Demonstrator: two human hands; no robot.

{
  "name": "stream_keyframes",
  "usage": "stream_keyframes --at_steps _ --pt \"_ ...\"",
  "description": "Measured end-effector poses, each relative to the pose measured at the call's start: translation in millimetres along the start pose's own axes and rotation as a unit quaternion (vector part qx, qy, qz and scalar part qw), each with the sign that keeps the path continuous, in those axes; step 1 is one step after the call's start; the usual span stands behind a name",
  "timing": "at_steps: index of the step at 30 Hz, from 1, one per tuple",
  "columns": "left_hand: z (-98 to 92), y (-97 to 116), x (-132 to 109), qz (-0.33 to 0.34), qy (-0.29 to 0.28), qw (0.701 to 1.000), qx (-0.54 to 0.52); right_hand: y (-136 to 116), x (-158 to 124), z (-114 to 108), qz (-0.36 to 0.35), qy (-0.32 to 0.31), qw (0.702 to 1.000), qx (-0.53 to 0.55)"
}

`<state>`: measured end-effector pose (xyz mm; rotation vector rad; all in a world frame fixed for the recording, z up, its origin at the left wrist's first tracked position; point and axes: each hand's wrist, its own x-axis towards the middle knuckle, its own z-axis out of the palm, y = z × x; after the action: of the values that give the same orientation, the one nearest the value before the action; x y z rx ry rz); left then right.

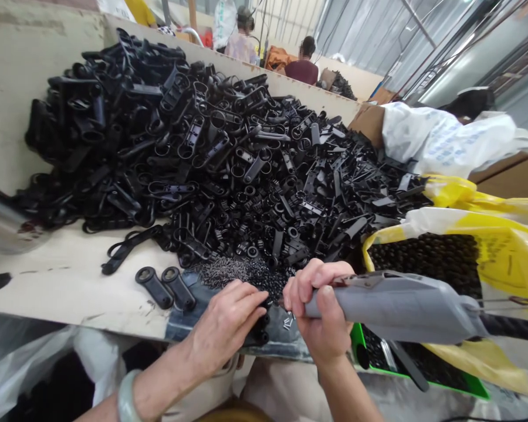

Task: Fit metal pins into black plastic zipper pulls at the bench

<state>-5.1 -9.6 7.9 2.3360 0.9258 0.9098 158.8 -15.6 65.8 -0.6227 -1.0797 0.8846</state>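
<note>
My right hand [323, 310] is wrapped round the grey body of an electric screwdriver [391, 305], which lies almost level with its tip pointing left. Close to that tip, my left hand [231, 313] presses its fingers together on a small black plastic part [262, 329] at the table's front edge. The hand covers most of this part. Small loose screws [229, 271] are heaped just behind both hands, and a few silvery pins [287, 321] lie between them. Two black handle-shaped pieces [179, 287] rest side by side left of my left hand.
A large pile of black plastic parts [193, 135] fills the table [83, 281] behind my hands. To the right stand a yellow-and-white bag [506, 252] of small black pieces and a green tray [470, 384]. A metal cylinder [9, 220] is at the left. Two people sit farther back.
</note>
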Motion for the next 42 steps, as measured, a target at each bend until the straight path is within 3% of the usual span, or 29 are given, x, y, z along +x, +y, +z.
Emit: stream_keyframes --at_steps 24,42 --pt "5.8 -10 13 -0.029 -0.065 0.992 -0.103 15 -10 -2 0.031 -0.010 0.999 -0.030" --pt "3.6 -3 20 0.008 -0.073 0.997 -0.029 -2 -3 -3 0.023 -0.007 0.999 -0.027"
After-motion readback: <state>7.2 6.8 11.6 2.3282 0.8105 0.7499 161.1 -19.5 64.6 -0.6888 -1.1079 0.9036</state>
